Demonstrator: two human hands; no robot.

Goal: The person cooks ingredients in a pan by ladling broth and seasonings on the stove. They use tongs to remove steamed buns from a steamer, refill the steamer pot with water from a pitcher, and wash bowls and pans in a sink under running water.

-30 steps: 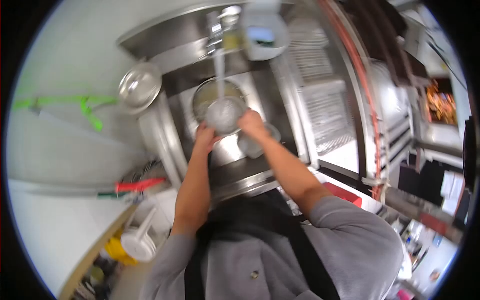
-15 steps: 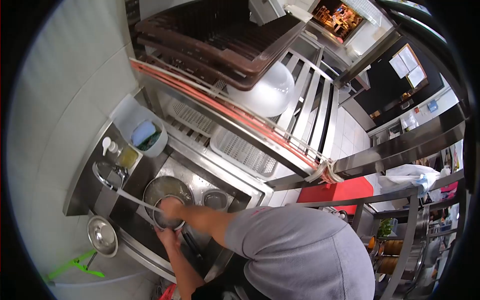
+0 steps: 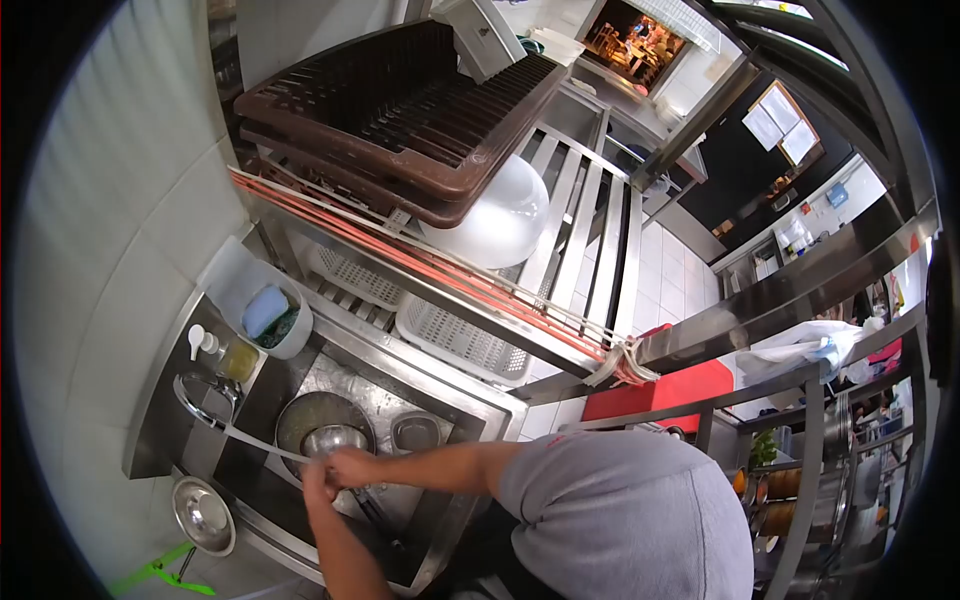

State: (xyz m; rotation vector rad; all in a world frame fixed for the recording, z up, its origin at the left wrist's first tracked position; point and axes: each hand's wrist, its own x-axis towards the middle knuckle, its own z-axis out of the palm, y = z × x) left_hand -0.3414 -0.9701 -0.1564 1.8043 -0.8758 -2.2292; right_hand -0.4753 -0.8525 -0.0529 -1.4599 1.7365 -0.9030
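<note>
A stream of water runs from the curved faucet [image 3: 207,398] down onto my two hands in the steel sink [image 3: 455,512]. My right hand [image 3: 350,467] is closed at the edge of a small metal bowl [image 3: 334,439], which is tilted over a large dark-rimmed pan [image 3: 310,409]. My left hand [image 3: 316,484] is beside it, close against the right hand, its fingers blurred and partly hidden. Below the hands, a dark handle [image 3: 372,508] slants across the sink. A clear container [image 3: 415,432] sits right of the pan.
A soap bottle [image 3: 232,356] and a white tub [image 3: 285,325] with a blue sponge stand behind the sink. Another metal bowl [image 3: 204,514] is at the left. Above hang a brown dish rack [image 3: 400,170] and a metal shelf rail [image 3: 470,305]. A red lid [image 3: 660,388] lies beyond.
My hands have come together under the water stream. The small bowl now shows tilted over the pan, beyond my hands. The view has shifted slightly since half a second ago.
</note>
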